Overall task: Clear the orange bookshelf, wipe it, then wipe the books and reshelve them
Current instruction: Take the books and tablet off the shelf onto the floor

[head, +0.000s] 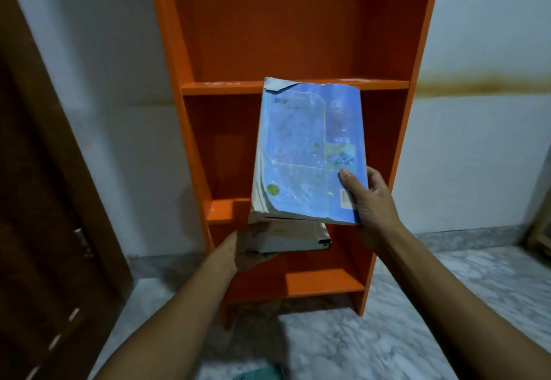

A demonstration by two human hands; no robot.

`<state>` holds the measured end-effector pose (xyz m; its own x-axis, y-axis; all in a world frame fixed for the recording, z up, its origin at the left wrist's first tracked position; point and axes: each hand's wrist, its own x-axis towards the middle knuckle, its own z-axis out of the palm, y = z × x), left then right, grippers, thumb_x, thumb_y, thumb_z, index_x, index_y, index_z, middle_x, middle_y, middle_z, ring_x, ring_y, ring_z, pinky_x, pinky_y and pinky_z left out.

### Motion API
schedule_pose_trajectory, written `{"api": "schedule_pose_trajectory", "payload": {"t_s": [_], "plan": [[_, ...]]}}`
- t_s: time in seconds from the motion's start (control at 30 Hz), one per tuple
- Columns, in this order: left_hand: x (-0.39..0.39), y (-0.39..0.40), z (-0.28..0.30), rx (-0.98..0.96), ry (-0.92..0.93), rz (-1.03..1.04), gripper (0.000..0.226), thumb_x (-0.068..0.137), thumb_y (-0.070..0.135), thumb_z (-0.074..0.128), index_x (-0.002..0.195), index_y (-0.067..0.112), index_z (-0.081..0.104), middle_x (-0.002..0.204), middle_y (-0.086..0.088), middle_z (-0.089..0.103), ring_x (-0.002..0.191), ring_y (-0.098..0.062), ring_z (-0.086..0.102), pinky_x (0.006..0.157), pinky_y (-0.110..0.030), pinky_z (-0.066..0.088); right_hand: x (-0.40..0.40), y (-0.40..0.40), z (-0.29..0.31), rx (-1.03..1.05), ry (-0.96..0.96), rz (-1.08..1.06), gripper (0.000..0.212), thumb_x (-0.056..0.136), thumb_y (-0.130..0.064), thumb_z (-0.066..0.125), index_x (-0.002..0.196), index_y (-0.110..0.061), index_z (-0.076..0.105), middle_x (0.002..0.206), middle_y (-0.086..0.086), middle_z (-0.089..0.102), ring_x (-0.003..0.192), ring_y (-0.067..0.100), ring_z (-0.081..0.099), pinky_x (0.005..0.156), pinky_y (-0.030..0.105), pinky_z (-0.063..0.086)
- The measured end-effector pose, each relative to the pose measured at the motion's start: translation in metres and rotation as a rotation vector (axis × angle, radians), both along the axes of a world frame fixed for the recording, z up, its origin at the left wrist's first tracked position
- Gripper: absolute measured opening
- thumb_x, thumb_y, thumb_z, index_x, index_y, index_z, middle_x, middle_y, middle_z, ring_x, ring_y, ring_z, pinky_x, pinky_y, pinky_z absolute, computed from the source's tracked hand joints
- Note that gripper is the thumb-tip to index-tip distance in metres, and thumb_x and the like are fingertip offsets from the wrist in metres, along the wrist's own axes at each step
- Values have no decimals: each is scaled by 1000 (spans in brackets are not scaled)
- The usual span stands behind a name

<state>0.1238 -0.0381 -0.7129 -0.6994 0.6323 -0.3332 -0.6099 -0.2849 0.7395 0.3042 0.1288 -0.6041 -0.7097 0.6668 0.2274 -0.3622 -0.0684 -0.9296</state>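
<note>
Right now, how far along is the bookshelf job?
Done: the orange bookshelf shows no books on its visible shelves. In hand: the right hand grips a worn blue book by its lower corner; the left hand supports a pale book beneath it. Whether the shelf or books were wiped, I cannot tell. Left: reshelving.
</note>
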Motion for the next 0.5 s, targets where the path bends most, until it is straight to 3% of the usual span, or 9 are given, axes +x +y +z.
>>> {"api": "schedule_pose_trajectory", "payload": {"t_s": [0.1,0.2,0.23,0.37,0.5], "plan": [[16,-21,-1,-112,16,-40,103,39,11,100,133,12,57,131,-22,61,113,-38,60,71,-53,60,15,-3,-12,-11,-8,-12,44,89,-22,70,128,-10,53,108,7,73,91,24,74,78,46,62],[36,-36,-15,-184,97,-84,41,76,15,79,113,10,64,98,-14,75,98,-28,67,66,-44,62,26,-6,-23,-45,-13,-17,50,87,-22,70,131,-9,51,106,5,73,89,22,75,79,48,62],[41,-43,-25,-189,108,-83,31,83,13,72,112,8,65,93,-12,77,96,-28,68,69,-43,62,30,-8,-27,-61,-17,-18,52,86,-23,71,132,-8,50,104,4,74,88,21,75,80,50,61],[62,-76,-71,-143,156,-116,56,81,9,76,134,4,58,126,-22,67,118,-40,63,98,-58,51,42,-12,-44,-128,-31,-15,46,90,-20,68,131,-8,51,107,5,73,92,24,74,84,54,59],[88,-105,-118,-277,141,-130,52,82,12,71,132,9,58,122,-21,69,115,-40,65,95,-54,54,51,-19,-66,-193,-62,6,35,93,-17,66,126,-12,54,113,5,73,98,25,73,72,43,62]]}}
